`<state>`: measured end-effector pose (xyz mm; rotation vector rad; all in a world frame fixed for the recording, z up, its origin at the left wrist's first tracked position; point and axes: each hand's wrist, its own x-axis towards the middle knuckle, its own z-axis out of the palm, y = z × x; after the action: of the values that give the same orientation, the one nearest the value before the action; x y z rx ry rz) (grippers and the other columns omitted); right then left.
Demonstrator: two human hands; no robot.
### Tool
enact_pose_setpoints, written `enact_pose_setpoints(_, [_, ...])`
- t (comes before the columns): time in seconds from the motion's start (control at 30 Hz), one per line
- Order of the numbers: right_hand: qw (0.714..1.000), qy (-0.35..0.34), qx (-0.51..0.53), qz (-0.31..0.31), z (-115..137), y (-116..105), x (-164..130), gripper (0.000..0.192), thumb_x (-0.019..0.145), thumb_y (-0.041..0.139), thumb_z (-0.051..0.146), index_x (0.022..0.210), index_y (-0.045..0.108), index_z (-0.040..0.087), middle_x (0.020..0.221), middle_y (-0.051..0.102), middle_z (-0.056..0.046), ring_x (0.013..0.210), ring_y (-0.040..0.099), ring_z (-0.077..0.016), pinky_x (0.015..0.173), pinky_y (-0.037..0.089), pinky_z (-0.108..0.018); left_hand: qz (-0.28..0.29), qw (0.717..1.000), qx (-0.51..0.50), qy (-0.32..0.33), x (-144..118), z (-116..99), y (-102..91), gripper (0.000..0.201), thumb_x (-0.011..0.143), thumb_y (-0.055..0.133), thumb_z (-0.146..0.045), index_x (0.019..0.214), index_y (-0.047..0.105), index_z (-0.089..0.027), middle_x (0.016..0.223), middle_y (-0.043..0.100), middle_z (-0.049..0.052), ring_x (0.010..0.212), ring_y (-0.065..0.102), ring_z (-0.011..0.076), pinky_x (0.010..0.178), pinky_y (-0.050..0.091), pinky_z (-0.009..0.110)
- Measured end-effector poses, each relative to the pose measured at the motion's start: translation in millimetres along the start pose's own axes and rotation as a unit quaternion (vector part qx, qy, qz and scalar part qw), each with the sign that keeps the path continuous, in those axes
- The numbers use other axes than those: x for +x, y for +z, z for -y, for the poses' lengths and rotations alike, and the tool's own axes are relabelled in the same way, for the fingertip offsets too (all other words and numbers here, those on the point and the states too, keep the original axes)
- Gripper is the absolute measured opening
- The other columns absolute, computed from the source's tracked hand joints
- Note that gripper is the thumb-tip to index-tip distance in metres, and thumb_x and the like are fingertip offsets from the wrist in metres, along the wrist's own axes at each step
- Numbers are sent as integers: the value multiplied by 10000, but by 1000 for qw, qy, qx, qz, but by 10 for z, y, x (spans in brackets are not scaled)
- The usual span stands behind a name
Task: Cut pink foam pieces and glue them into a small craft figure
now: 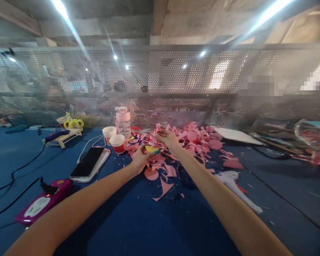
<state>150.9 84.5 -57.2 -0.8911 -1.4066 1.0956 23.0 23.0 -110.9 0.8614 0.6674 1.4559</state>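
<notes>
Two bare forearms enter from the bottom corners of the frame and converge at centre, over a blue table (154,227). Lower left: purple power strip (44,202) with black cables running off the left edge. Lower right of centre: white glue gun (236,185), lying on its side, long axis toward the lower right. Left of centre: black phone (87,162), face up. Centre: left hand (140,159), fingers closed around a slim teal-tipped tool (157,151) whose long axis runs right and slightly upward, toward the other hand. Just above and right of it: right hand (167,137), fingers pinched on a small pink paper roll (152,138) held above the table; the roll lies just up and left of the tool's tip, the two close, contact not discernible. Around and beyond both hands: heap of pink paper scraps (194,142), discs and offcuts. Left of the hands: red-and-white paper cups (116,143), then a clear bottle (123,122) with pink lid. Far left: small wooden stand (62,137). Right: white board (237,136). Background: perforated metal screen (176,85).
</notes>
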Motion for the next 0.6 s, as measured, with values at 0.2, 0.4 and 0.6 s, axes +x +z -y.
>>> enact_pose_setpoints(0.2, [1000, 8, 13, -2, 2, 3, -15, 368, 483, 814, 325, 764, 638, 164, 714, 707, -15, 714, 670, -154, 676, 544, -272, -9, 1000, -22, -20, 2, -28, 6, 508, 526, 775, -28, 934, 507, -165, 860, 689, 38, 854, 680, 204, 903, 492, 388])
enact_pose_setpoints(0.4, [1000, -10, 17, 17, 33, 20, -25, 373, 456, 824, 328, 748, 658, 166, 764, 721, -25, 772, 677, -167, 776, 536, -307, -13, 996, -69, -61, 32, -22, -12, 269, 670, 695, -62, 854, 526, -161, 809, 699, 29, 793, 691, 163, 896, 507, 330])
enact_pose_setpoints(0.6, [999, -13, 0, 44, 112, 18, -53, 406, 408, 833, 364, 719, 673, 156, 775, 727, -45, 750, 681, -177, 796, 533, -326, -19, 993, -68, -92, 42, -65, 4, 228, 685, 564, 75, 778, 563, -133, 770, 705, 38, 758, 690, 142, 844, 537, 279])
